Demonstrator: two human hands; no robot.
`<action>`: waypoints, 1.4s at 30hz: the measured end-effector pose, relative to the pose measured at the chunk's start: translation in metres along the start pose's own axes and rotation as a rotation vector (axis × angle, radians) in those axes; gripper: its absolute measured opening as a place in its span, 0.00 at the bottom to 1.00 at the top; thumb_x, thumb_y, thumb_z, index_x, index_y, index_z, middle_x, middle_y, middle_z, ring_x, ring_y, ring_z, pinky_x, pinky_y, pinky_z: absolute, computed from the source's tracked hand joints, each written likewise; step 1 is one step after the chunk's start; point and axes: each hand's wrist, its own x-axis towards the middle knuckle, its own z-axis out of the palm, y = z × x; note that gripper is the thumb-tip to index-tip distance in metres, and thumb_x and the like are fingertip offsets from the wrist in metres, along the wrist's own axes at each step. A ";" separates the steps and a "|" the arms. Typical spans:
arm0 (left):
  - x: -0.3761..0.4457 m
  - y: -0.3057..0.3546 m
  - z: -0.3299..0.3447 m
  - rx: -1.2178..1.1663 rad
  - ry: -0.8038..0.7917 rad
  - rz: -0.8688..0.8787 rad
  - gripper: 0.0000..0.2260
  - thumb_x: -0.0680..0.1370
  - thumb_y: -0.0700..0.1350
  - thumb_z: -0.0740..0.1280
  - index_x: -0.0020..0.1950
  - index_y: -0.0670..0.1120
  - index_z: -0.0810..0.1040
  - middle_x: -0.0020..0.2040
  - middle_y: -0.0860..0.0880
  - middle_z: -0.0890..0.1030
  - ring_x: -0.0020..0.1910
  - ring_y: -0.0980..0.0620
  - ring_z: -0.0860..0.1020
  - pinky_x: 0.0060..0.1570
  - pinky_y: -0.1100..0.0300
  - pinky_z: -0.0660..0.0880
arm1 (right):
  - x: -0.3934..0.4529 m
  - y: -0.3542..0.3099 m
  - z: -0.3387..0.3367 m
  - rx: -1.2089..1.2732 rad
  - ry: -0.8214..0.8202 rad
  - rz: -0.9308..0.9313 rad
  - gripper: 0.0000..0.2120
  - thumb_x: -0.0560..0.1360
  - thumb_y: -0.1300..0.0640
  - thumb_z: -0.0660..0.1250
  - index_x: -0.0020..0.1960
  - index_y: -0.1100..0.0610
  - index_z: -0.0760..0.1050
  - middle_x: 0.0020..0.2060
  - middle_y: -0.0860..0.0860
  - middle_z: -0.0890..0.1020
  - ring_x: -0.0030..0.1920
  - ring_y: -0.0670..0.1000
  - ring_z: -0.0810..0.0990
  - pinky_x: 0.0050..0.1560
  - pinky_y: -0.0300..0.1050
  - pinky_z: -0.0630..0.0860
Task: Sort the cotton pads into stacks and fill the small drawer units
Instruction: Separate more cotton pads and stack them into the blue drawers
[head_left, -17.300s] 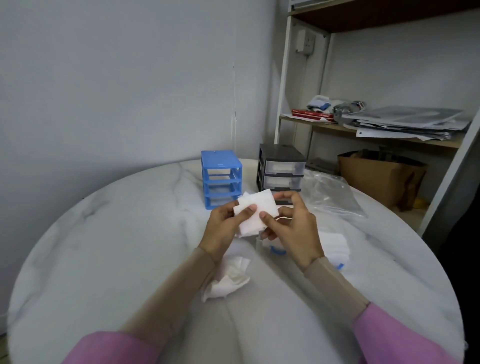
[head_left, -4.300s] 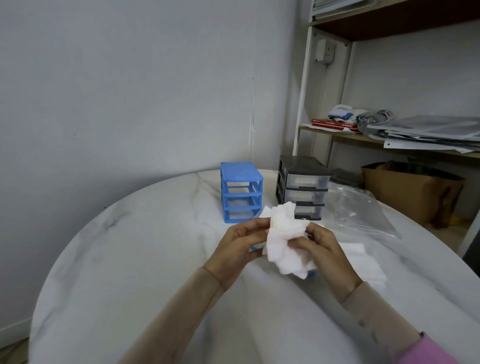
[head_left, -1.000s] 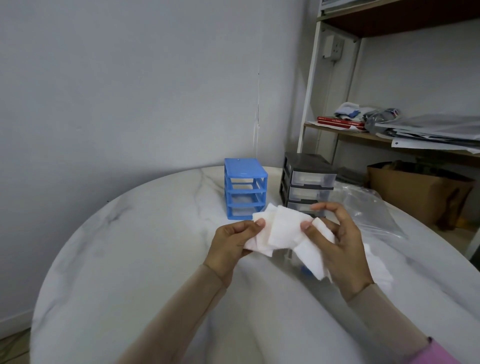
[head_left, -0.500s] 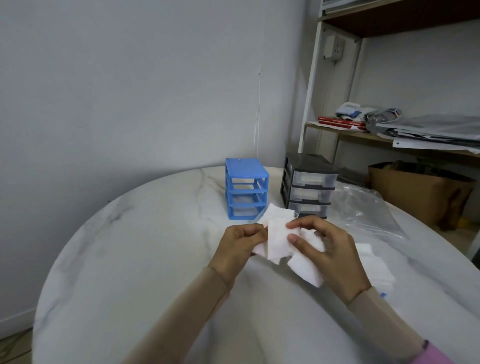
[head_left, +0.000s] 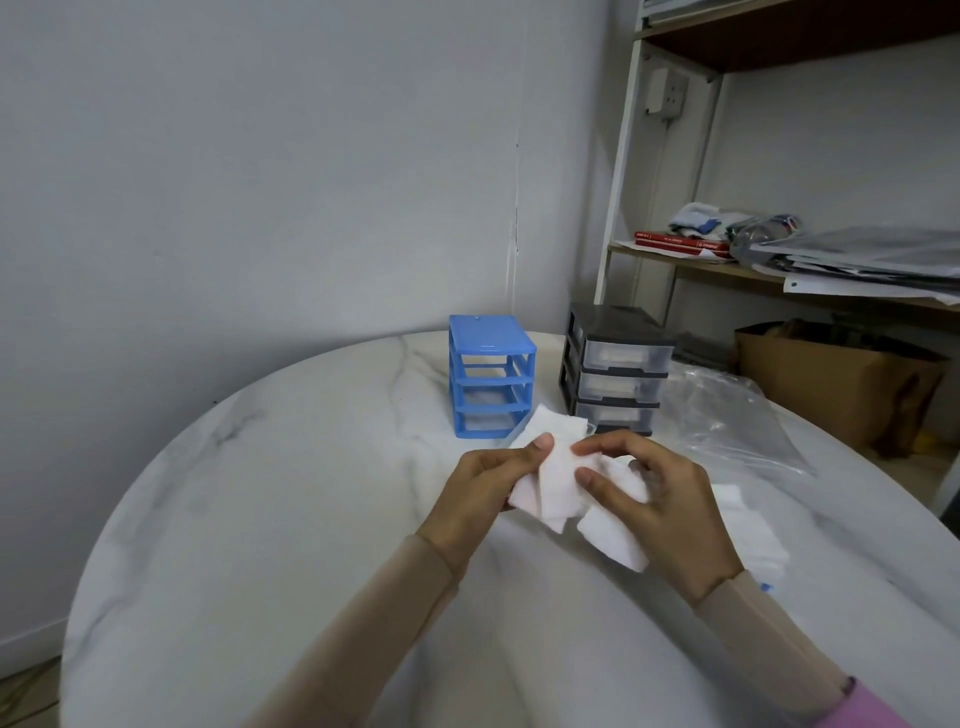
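The left hand (head_left: 483, 486) is gripping a loose bunch of white cotton pads (head_left: 558, 491), its thumb lying across the top pad and its fingers curled beneath. The right hand (head_left: 660, 506) is pinching the same bunch from the other side, thumb and forefinger closing on a pad and the remaining fingers curling over those hanging lower. Both hands are holding the bunch just above the counter (head_left: 291, 519), in front of the two drawer units.

The blue drawer unit (head_left: 491, 382) is standing upright toward the far edge of the counter, its three bays showing no drawers. The dark drawer unit (head_left: 615, 376) is standing just beside it on the right, its three clear drawers pushed in. A further pile of pads (head_left: 748, 532) is lying on the counter behind the right hand. A clear plastic bag (head_left: 727, 415) is lying to the right of the dark unit.

The counter is round with a white marbled top. A plain wall is standing behind it, and a shelf (head_left: 727, 267) holding papers is standing at the right above a cardboard box (head_left: 826, 382).
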 end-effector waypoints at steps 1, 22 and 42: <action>0.000 -0.001 0.000 0.028 -0.011 0.022 0.09 0.75 0.47 0.66 0.39 0.46 0.82 0.34 0.53 0.82 0.36 0.59 0.80 0.40 0.68 0.76 | 0.000 -0.001 0.000 -0.004 -0.002 -0.007 0.05 0.68 0.53 0.68 0.43 0.48 0.79 0.41 0.36 0.80 0.38 0.40 0.75 0.39 0.29 0.67; 0.000 -0.002 -0.002 0.061 0.081 0.142 0.07 0.74 0.32 0.67 0.47 0.40 0.81 0.39 0.50 0.81 0.35 0.64 0.79 0.40 0.73 0.73 | 0.004 0.003 0.002 0.417 0.046 0.314 0.08 0.66 0.53 0.72 0.40 0.57 0.78 0.38 0.49 0.82 0.41 0.51 0.79 0.46 0.54 0.78; -0.001 -0.001 -0.003 -0.020 0.000 0.058 0.13 0.76 0.31 0.60 0.56 0.40 0.79 0.47 0.44 0.83 0.43 0.55 0.81 0.42 0.66 0.78 | 0.005 -0.003 0.003 0.579 0.063 0.442 0.07 0.67 0.66 0.72 0.43 0.60 0.77 0.34 0.52 0.81 0.35 0.46 0.80 0.34 0.39 0.79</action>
